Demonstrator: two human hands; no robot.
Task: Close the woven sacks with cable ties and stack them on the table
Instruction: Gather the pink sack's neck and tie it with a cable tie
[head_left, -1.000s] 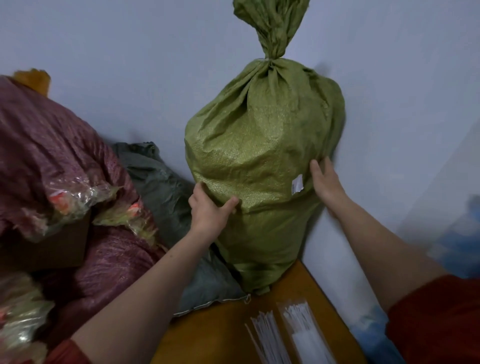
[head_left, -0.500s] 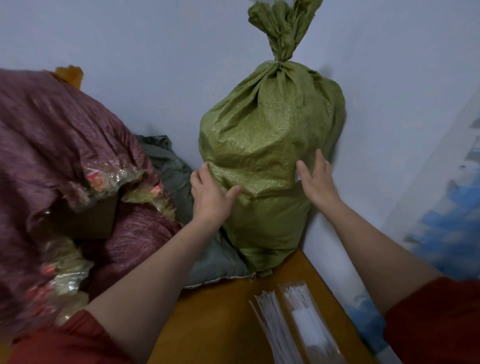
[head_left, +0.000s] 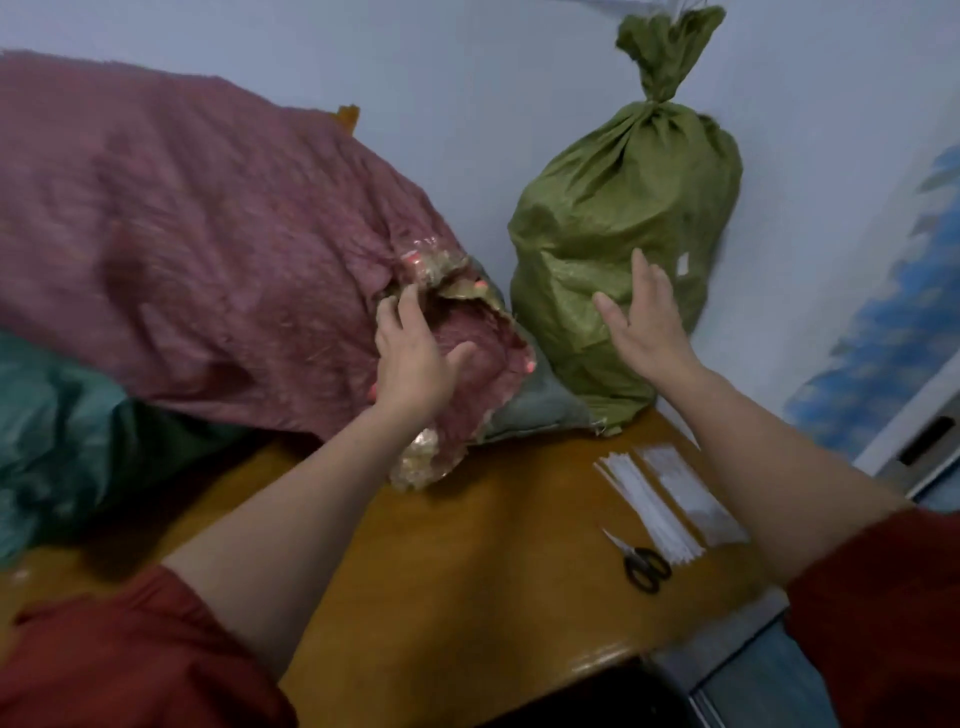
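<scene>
A green woven sack (head_left: 623, 223), its neck tied shut, stands upright in the corner on the wooden table (head_left: 493, 561). My right hand (head_left: 644, 322) hovers in front of its lower part with fingers straight, holding nothing. A large maroon woven sack (head_left: 182, 249) lies on its side to the left, its mouth open toward me and showing a crinkled plastic lining. My left hand (head_left: 415, 358) rests with spread fingers on that open mouth. White cable ties (head_left: 644, 504) lie in a bundle on the table at right, beside a clear packet (head_left: 691, 499).
Black-handled scissors (head_left: 641, 564) lie next to the ties. A grey sack (head_left: 540, 410) lies flat between the maroon and green sacks. A teal sack (head_left: 57, 431) sits at far left. Walls close off the back and right.
Both hands have come off the green sack, which stays standing in the corner. My left hand moved left onto the maroon sack's open mouth. The view shifted down and left.
</scene>
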